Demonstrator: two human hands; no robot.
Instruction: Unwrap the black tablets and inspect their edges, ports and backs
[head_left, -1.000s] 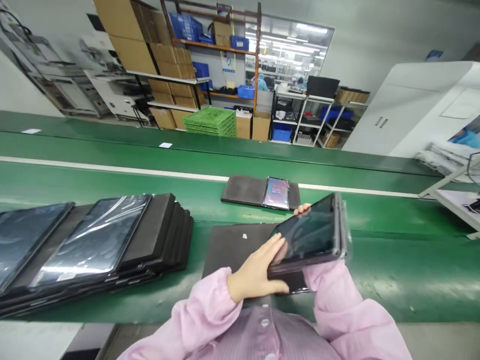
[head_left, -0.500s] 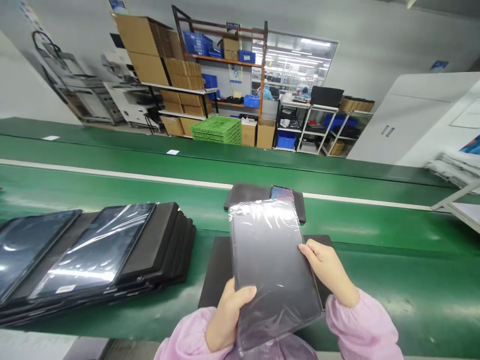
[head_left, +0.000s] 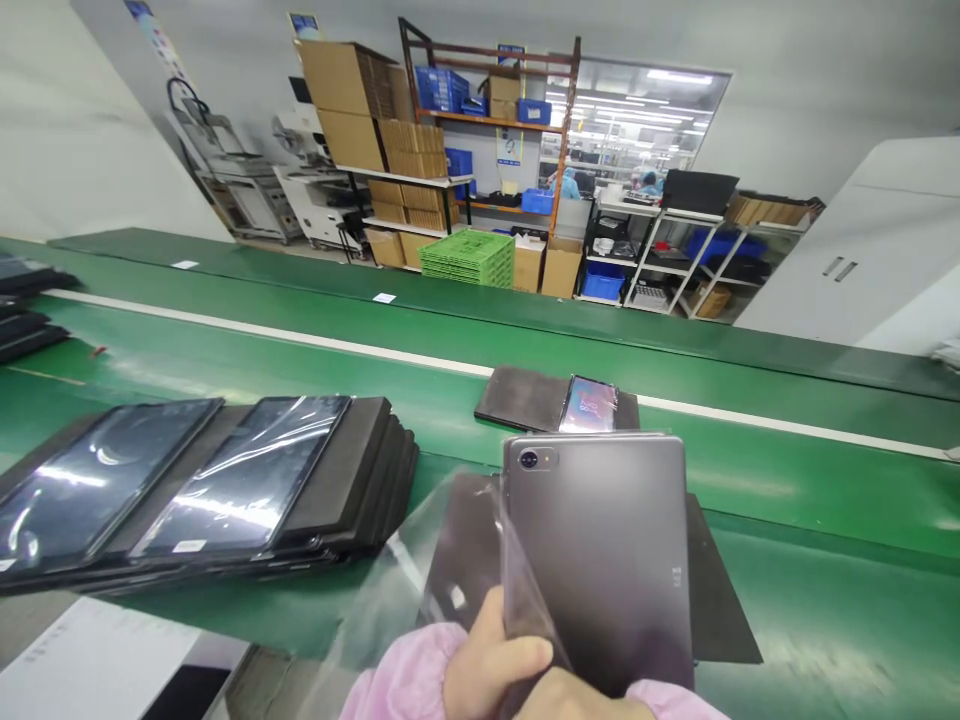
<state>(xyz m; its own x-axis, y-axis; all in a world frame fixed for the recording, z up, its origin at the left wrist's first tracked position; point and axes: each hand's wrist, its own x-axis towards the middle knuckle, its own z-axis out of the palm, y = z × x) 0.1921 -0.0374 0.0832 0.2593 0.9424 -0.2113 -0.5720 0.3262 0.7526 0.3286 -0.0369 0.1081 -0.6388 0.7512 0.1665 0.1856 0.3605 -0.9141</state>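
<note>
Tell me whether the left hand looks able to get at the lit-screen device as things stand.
Probably not directly: the left hand is taken up at the grey tablet, which, in this view, stands between it and the lit-screen device.

The room is bright, under a cool, fairly even white light. Behind the far window, ceiling tubes burn out to near-white bars, and the people beyond the glass are too small and soft to make out. Hard glare patches and streaks break up the two dark tablet screens at left; the held tablet shows only a mild sheen on its grey back. The clear film catches pale streaks. Faint reflections spread over the green desk. The white cabinet leans outward (wide-angle stretch, apparently).
</note>
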